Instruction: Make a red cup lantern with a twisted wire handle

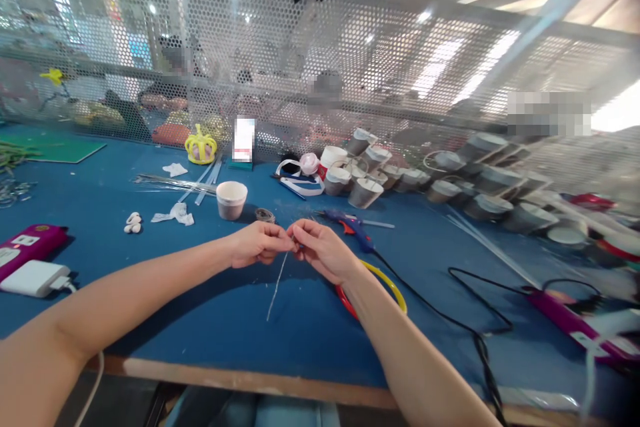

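Blue-topped bench (300, 327) bearing a paper cup (231, 199), glue gun (345, 220), clustered grey pots (365, 192), yellow crown (201, 145), white charger (33, 278).

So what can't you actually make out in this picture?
All in the head view:
1. Top end of the thin wire: pinched between left hand and right hand, covered by fingers.
2. The red and yellow rings: partly under the right forearm.
3. Items around the pink power strip, right edge: blurred.
4. Whatever lies behind the perforated screen: veiled by the mesh.
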{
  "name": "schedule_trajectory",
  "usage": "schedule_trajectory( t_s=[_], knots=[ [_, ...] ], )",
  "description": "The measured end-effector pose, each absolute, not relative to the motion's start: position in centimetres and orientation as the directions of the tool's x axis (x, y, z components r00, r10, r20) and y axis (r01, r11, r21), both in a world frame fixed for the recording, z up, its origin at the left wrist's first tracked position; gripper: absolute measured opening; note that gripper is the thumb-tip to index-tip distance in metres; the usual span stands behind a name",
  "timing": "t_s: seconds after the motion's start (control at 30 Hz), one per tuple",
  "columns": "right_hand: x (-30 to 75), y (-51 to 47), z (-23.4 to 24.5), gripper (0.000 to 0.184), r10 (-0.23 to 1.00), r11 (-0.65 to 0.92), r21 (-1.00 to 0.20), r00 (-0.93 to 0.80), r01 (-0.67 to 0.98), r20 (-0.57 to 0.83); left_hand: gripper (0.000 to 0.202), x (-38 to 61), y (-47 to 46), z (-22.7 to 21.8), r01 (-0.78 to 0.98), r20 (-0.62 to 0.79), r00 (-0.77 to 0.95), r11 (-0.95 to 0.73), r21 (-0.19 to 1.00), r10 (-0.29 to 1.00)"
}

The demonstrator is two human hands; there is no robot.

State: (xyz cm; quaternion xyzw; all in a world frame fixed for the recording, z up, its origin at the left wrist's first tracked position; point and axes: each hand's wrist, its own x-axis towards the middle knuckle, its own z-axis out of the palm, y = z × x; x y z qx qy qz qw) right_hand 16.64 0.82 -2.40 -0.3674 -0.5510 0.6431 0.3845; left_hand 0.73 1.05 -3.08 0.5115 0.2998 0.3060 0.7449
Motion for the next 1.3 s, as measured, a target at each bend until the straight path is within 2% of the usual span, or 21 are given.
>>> schedule_trajectory(
  t_s=[0.27,0.47,0.53,0.7,0.8,0.87,1.0,1.1,1.2,1.3],
  knots=[
    [16.4,0.5,-2.4,0.029,0.936,-0.036,-0.998,-0.351,-0.048,-0.017,0.021,0.2,1.0,-2.2,-0.019,-0.087,0.652,0.131,0.991,0.753],
    [16.3,0.6,-2.6,0.031,0.95,0.022,-0.999,-0.312,0.043,0.008,0.015,0.2,1.3,-2.5,0.169,0.102,0.59,-0.246,0.954,0.801],
    [16.3,0.7,-2.6,0.032,0.957,0.06,-0.994,-0.288,0.096,0.03,0.013,0.3,1.3,-2.6,0.199,0.13,0.568,-0.288,0.937,0.813],
    [16.4,0.5,-2.6,0.032,0.963,0.168,-0.951,-0.248,0.258,0.103,0.018,0.5,1.0,-2.3,0.173,0.007,0.556,-0.124,0.977,0.831],
    [16.3,0.3,-2.6,0.032,0.964,0.182,-0.941,-0.24,0.286,0.113,0.021,0.5,0.8,-2.2,0.148,-0.019,0.55,-0.075,0.986,0.835],
    [16.3,0.2,-2.6,0.033,0.962,0.149,-0.962,-0.26,0.23,0.087,0.021,0.6,0.7,-2.1,0.113,-0.032,0.549,-0.037,0.993,0.835],
    [16.3,0.1,-2.4,0.033,0.934,-0.011,-0.999,-0.357,-0.053,0.009,0.027,0.6,0.6,-2.0,-0.033,-0.089,0.551,0.129,0.991,0.83],
    [16.4,0.1,-2.3,0.028,0.918,-0.089,-0.988,-0.395,-0.123,-0.034,0.029,0.6,0.5,-1.9,-0.094,-0.134,0.578,0.228,0.969,0.805],
    [16.3,0.1,-2.6,0.027,0.924,-0.104,-0.989,-0.378,-0.102,-0.058,0.031,0.7,0.5,-2.1,-0.048,-0.14,0.576,0.204,0.978,0.805],
    [16.1,0.1,-2.9,0.028,0.956,-0.051,-0.999,-0.289,0.002,-0.05,0.031,0.7,0.6,-2.3,0.074,-0.096,0.53,0.067,0.995,0.843]
  ],
)
